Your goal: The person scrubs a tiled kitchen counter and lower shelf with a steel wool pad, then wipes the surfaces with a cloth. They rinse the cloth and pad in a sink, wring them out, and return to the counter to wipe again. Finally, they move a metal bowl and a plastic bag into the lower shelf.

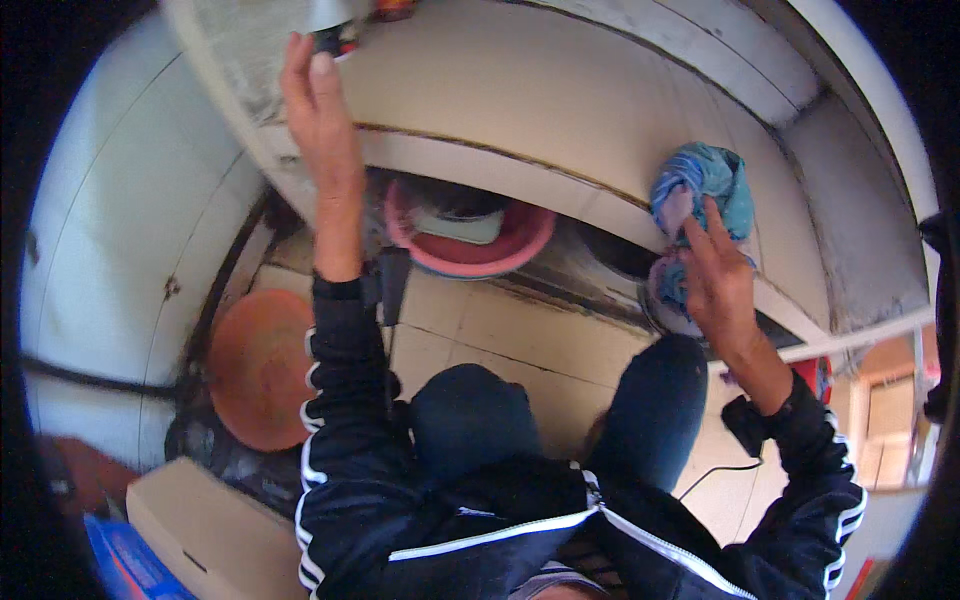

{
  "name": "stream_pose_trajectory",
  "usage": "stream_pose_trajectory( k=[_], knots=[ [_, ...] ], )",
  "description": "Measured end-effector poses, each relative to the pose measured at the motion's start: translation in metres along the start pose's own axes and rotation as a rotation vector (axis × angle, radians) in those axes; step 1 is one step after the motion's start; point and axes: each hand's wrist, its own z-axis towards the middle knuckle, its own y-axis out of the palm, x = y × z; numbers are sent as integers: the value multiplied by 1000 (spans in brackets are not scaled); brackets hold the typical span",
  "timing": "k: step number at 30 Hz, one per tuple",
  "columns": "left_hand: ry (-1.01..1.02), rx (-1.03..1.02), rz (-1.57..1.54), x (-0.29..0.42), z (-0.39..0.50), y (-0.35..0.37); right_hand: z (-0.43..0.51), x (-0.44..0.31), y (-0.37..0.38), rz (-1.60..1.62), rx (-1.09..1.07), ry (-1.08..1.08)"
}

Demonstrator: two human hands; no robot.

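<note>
My left hand (324, 124) reaches over the far left part of a pale tiled shelf (510, 82). Its fingertips are at the base of a small container (334, 26) with a white upper part and a dark, red-marked lower part. The container is cut off by the picture's top edge, and whether my fingers grip it is unclear. On the right, my right hand (720, 289) has hold of a bunched blue and teal patterned cloth (724, 180) at the shelf's front edge. Part of the cloth hangs below that edge.
Beneath the shelf, a pink plastic basin (517, 255) holds a pale green item (465, 227) and something dark. An orange-brown basin (259, 371) leans by the left wall. A cardboard box (217, 525) lies at lower left. My knees (476, 412) are close below the shelf.
</note>
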Motion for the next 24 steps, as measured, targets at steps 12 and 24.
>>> stream_pose_trajectory(
  k=[12,24],
  knots=[
    [-177,324,86,76,-34,-78,140,-178,77,61,-54,-126],
    [-164,306,175,86,-45,-62,151,-195,109,-275,185,-304]
  ],
)
